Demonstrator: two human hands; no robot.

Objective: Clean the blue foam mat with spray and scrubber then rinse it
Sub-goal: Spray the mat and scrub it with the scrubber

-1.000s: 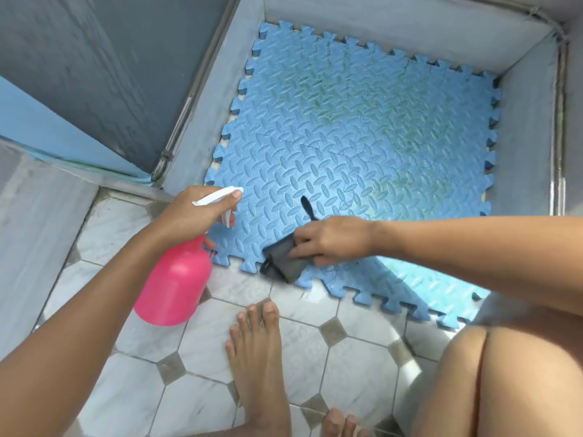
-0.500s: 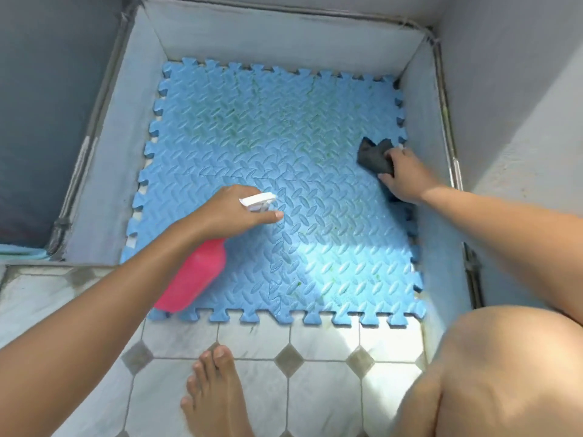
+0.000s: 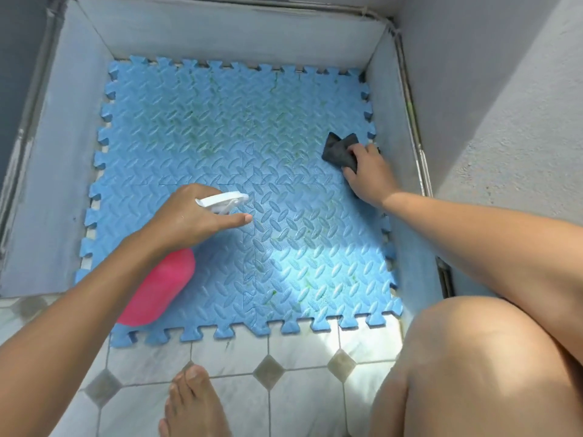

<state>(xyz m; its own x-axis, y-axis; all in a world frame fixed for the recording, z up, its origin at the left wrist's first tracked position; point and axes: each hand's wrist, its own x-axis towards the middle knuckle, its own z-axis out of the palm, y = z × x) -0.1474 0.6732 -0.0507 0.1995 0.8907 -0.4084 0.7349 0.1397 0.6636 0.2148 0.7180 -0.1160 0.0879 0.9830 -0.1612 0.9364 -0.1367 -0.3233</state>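
**Mat sprayed from the left, scrubber waiting at the right edge**

The blue foam mat lies flat in a shallow grey-walled recess. Its toothed far and side edges sit close against the walls, and its near edge laps onto the tiled floor. Greenish marks show across the ribbed surface, thickest toward the far middle and in the sunlit patch near the right corner, so the cleaning looks to be at an early stage.

The left hand hangs over the mat's near-left part, wrapped round the neck of the pink spray bottle. One finger is stretched forward under the white nozzle. The bottle is tipped so the nozzle points toward the middle of the mat, which suits wetting the stained area ahead of it. No mist can be made out.

The right hand is at the mat's right edge, well apart from the left, with its fingers closed over a dark grey scrubber that it presses down onto the foam. Held there, the scrubber is out of the spray's path yet ready to work, and the pressure probably keeps the light mat from sliding.

A bare foot and a bent knee sit on the near side, so the person seems to crouch on the tiles just off the mat
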